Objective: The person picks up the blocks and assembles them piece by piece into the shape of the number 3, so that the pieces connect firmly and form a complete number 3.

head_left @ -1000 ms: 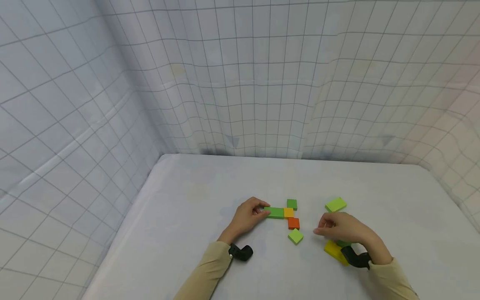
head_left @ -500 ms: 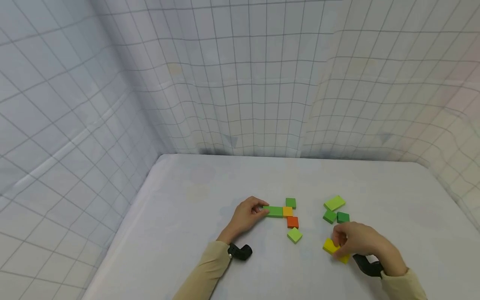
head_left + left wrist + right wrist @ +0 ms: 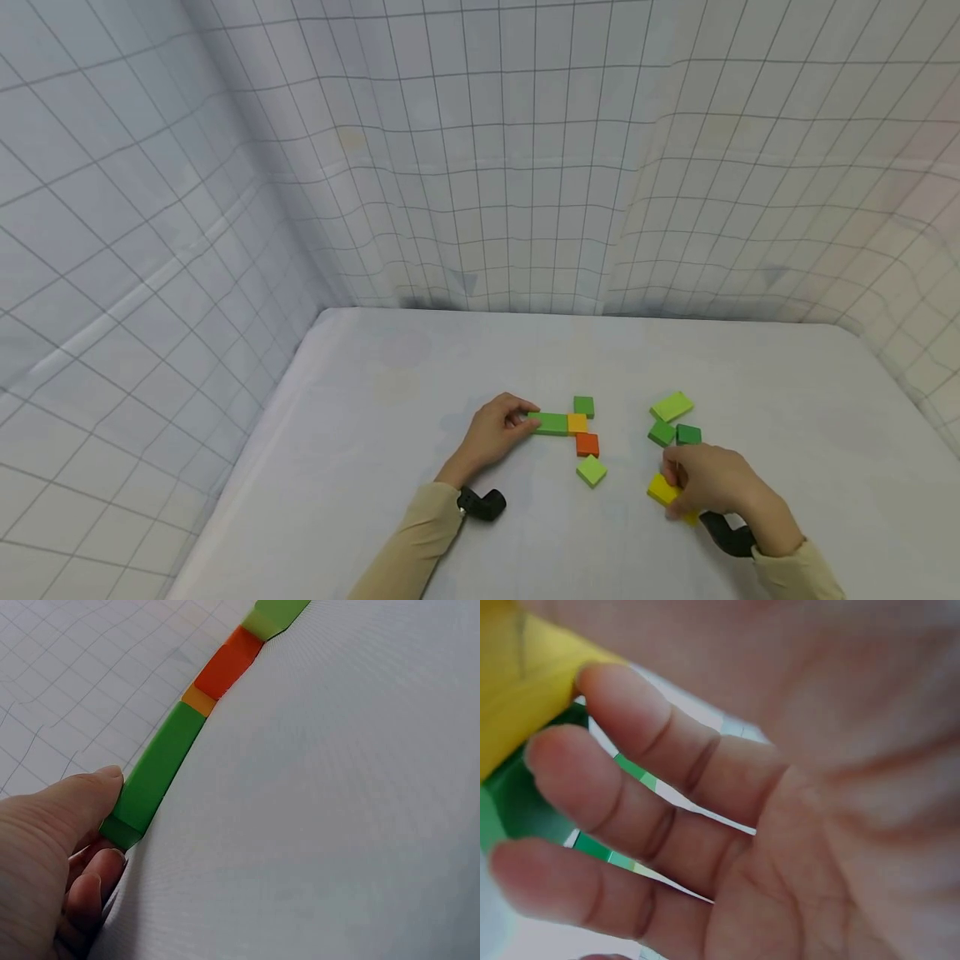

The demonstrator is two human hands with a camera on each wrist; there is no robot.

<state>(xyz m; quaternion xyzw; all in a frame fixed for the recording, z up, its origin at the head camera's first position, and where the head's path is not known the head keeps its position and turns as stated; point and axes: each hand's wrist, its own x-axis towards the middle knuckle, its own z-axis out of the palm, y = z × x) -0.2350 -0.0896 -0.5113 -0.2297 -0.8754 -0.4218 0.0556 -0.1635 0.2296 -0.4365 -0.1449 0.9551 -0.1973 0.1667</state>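
My left hand (image 3: pixel 495 430) pinches the near-left end of a long green block (image 3: pixel 551 424), thumb and fingers on opposite sides, as the left wrist view shows. Against that block's right end lies a small orange-yellow block (image 3: pixel 577 424). A green square block (image 3: pixel 583 406) sits behind it, and a red-orange block (image 3: pixel 587 444) lies in front. Just nearer is a light green block (image 3: pixel 592 472), turned at an angle. At the right, my right hand (image 3: pixel 712 479) grips a yellow block (image 3: pixel 663 490), partly hidden beneath the fingers. The yellow block (image 3: pixel 525 682) also fills the right wrist view's upper left corner.
Beyond the right hand lie a lime green block (image 3: pixel 672 407), a small green block (image 3: pixel 662 432) and a darker green block (image 3: pixel 688 434). Everything rests on a white-covered table (image 3: pixel 405 367). Grid-patterned white curtains (image 3: pixel 480 167) enclose its back and sides.
From beside the loose green blocks, my right hand has moved nearer and slightly right, onto the yellow block, uncovering two green blocks. The left hand keeps its grip in the same place.
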